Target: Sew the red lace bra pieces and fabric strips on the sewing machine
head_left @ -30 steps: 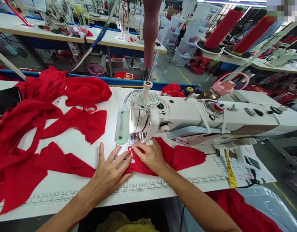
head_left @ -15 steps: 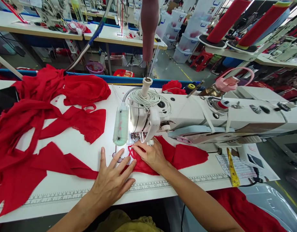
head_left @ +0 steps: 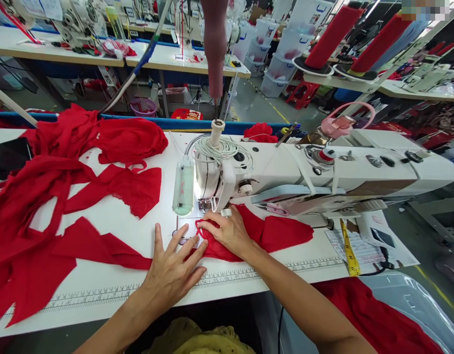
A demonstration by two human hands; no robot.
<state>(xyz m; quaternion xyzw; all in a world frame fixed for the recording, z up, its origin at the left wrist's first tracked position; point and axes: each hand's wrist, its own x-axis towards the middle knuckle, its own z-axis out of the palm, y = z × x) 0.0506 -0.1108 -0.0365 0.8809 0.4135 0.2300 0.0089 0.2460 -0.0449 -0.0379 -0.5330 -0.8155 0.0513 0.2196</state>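
Note:
A piece of red fabric [head_left: 286,233] lies on the sewing table just in front of the sewing machine [head_left: 286,169], its left end bearing a narrow looped trim. My right hand [head_left: 230,233] grips that end close below the presser foot [head_left: 207,204], thumb and fingers closed on the cloth. Spread flat, my left hand [head_left: 175,263] rests on the table, fingertips reaching the fabric's left edge. A pair of scissors [head_left: 180,239] is partly hidden behind the left fingers. The fabric under my right palm is covered.
More red fabric pieces [head_left: 112,189] spread over the table's left side, beside a black phone [head_left: 13,157]. A ruler strip [head_left: 304,267] runs along the front edge. At right are a yellow tape measure [head_left: 350,250], papers and a clear bin [head_left: 407,295] holding red cloth.
The camera view has turned slightly, so the machine and thread cones appear further left. Both hands keep nearly the same places on the fabric, with only slight finger shifts.

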